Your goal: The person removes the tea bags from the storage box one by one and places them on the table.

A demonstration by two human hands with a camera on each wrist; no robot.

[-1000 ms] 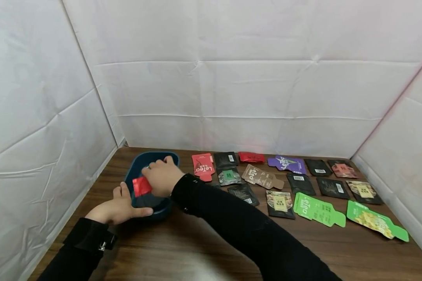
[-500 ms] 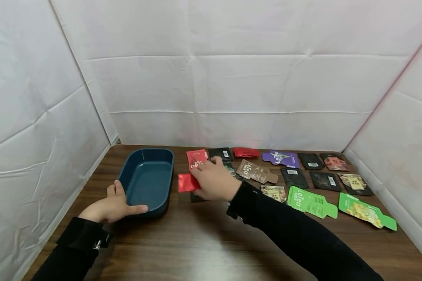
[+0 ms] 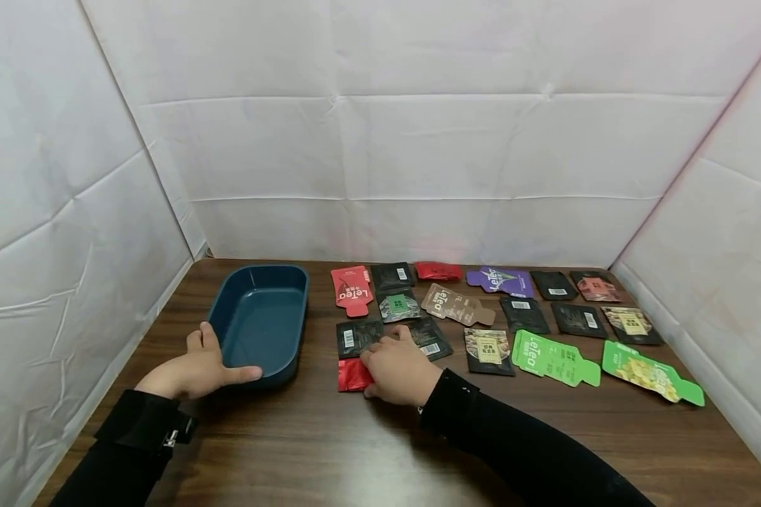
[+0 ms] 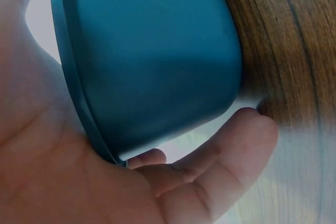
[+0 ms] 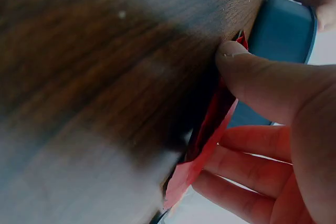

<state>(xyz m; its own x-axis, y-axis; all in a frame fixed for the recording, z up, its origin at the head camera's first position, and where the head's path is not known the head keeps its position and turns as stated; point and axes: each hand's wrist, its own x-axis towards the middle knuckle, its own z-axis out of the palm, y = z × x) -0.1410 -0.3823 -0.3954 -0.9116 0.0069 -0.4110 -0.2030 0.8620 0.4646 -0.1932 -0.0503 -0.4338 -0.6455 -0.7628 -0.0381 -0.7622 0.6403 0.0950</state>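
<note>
In the head view my left hand point(image 3: 187, 370) holds the near left corner of a blue rectangular basin point(image 3: 298, 331). The left wrist view shows fingers along the outer wall of the basin point(image 4: 157, 61), the rim against the palm. My right hand point(image 3: 401, 370) is low over the table with a red sachet point(image 3: 353, 375) between thumb and fingers. The right wrist view has this red sachet point(image 5: 207, 140) edge-on, near the wood. Just beyond it lies a black sachet point(image 3: 355, 338); another black sachet point(image 3: 432, 338) is partly behind the right hand.
Rows of sachets lie on the wooden table point(image 3: 304, 451): a red pouch point(image 3: 351, 289), a brown one point(image 3: 456, 304), a purple one point(image 3: 499, 280), green ones point(image 3: 554, 358) and several black ones. White cloth walls point(image 3: 380, 155) stand at the back and both sides.
My right hand has come out of the basin with the red sachet, moved right, and lowered it in front of the black sachet. The left hand stays at the basin; the view shifts slightly.
</note>
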